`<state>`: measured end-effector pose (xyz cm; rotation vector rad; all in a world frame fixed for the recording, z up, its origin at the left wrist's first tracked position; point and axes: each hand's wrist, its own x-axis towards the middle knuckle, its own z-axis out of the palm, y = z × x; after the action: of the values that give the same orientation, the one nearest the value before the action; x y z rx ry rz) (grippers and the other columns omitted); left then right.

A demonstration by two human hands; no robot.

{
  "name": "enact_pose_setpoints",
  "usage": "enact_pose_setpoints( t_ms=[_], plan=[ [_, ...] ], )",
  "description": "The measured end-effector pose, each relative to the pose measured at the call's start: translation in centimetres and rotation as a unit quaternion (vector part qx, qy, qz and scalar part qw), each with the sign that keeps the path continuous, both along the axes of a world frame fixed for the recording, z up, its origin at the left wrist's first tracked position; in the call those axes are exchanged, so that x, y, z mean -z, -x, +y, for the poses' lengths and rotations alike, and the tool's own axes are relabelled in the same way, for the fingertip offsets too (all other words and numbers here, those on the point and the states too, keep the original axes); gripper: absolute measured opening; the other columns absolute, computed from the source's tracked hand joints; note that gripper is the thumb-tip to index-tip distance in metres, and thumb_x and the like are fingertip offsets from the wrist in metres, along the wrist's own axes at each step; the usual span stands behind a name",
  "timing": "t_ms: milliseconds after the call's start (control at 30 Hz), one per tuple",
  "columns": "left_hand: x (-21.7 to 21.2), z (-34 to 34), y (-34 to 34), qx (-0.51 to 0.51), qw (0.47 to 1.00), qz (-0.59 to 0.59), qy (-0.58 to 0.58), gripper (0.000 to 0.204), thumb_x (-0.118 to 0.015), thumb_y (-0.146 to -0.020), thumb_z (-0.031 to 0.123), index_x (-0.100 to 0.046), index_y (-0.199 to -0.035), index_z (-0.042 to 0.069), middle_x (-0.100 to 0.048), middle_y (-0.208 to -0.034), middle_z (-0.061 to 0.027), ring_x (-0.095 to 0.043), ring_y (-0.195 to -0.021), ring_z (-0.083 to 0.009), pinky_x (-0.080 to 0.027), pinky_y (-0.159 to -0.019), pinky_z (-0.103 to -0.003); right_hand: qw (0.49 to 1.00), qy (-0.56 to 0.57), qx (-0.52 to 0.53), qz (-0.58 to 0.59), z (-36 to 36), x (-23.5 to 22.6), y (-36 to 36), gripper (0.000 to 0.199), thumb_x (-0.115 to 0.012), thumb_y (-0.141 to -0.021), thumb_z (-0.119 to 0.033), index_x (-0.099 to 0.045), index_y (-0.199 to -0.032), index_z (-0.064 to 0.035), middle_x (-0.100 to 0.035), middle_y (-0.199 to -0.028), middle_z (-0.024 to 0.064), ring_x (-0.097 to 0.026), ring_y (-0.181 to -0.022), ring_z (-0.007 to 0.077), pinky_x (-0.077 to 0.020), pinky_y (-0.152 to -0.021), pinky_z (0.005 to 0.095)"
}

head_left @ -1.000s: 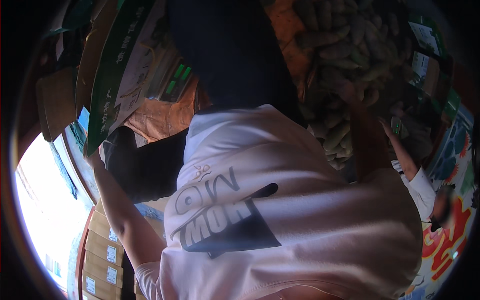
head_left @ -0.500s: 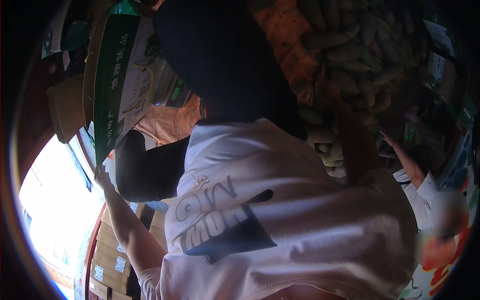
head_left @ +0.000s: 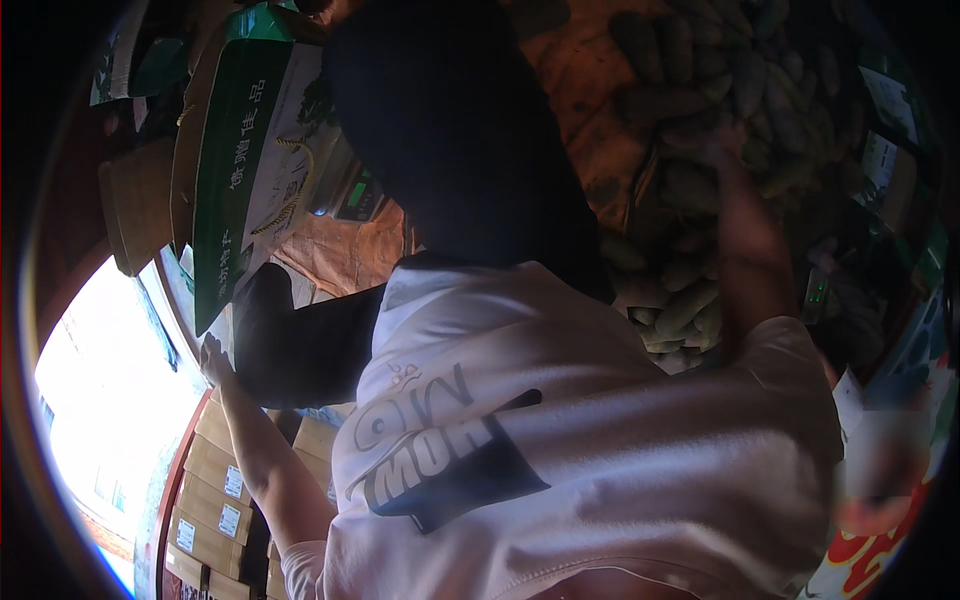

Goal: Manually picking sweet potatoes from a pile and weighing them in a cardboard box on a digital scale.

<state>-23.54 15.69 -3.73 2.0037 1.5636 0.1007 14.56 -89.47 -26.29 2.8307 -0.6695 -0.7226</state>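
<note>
Lying in 1 broad heap at upper right: long, tapering, pale-green root vegetables [head_left: 688, 310], loose, dimly lit, too many to count reliably. Spread beside the heap: crumpled orange-brown sheeting [head_left: 570, 95]. Reaching onto the upper part of the heap: bare right hand [head_left: 724, 140], fingers among the vegetables; shadowed, so cannot tell whether open or closed round 1.

Standing well apart, at upper left: tall green-and-white cardboard carton [head_left: 232, 190] with yellow rope handle [head_left: 293, 190]; tilted, interior turned from view. Placed at the carton's lowest corner: bare left hand [head_left: 214, 362], fingers bent; cannot tell whether gripping or only touching.

Progress, judged from present state: plenty left loose in the heap; amount already done, cannot tell, with no filled carton plainly in sight.

Partly hidden behind the carton: flat weighing scale with green-lit display [head_left: 357, 195]. Beyond the heap, at right: 2nd green-lit display [head_left: 818, 288]. Farther out: plain brown cardboard box [head_left: 140, 205], upper left; stacked brown cartons with white labels [head_left: 215, 480], lower left; green-and-white boxes [head_left: 888, 95], far right. At right edge: co-worker's white sleeve [head_left: 848, 400], only partly visible.
</note>
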Motion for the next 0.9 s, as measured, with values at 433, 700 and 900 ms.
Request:
enact_pose_setpoints(
  t_ms=[433,700,900],
  plan=[
    [0.0,-0.1,0.6,-0.023,0.999,-0.009,-0.029,0.047,-0.059,-0.101,0.04,-0.064,-0.132,0.005,-0.069,-0.125,-0.01,-0.064,-0.119,-0.0227,-0.05,-0.094,-0.04,0.989,0.044,-0.06,0.124,-3.8,1.5,-0.2,0.111,-0.084,-0.073,-0.042,-0.019,-0.158,-0.0116,-0.029,-0.158,0.022,-0.033,-0.144,0.041,-0.0331,-0.119,0.0447],
    [0.4,-0.3,0.7,-0.024,0.997,-0.005,-0.07,0.042,-0.056,-0.102,0.039,-0.069,-0.125,0.007,-0.073,-0.114,-0.0086,-0.069,-0.106,-0.0204,-0.054,-0.084,-0.034,0.985,-0.055,-0.085,0.136,-0.7,-0.9,0.3,0.118,-0.091,-0.066,-0.044,-0.022,-0.156,-0.0112,-0.03,-0.156,0.025,-0.035,-0.141,0.0462,-0.0357,-0.117,0.0516],
    [0.4,-1.5,-0.1,-0.068,0.991,-0.084,-0.077,0.04,-0.057,-0.103,0.037,-0.068,-0.131,0.01,-0.068,-0.128,-0.0099,-0.061,-0.123,-0.0211,-0.05,-0.099,-0.039,0.984,0.014,-0.121,0.132,5.3,-2.4,5.5,0.113,-0.089,-0.067,-0.042,-0.027,-0.152,-0.0019,-0.039,-0.149,0.0232,-0.04,-0.138,0.0428,-0.0375,-0.116,0.0478]
  ],
)
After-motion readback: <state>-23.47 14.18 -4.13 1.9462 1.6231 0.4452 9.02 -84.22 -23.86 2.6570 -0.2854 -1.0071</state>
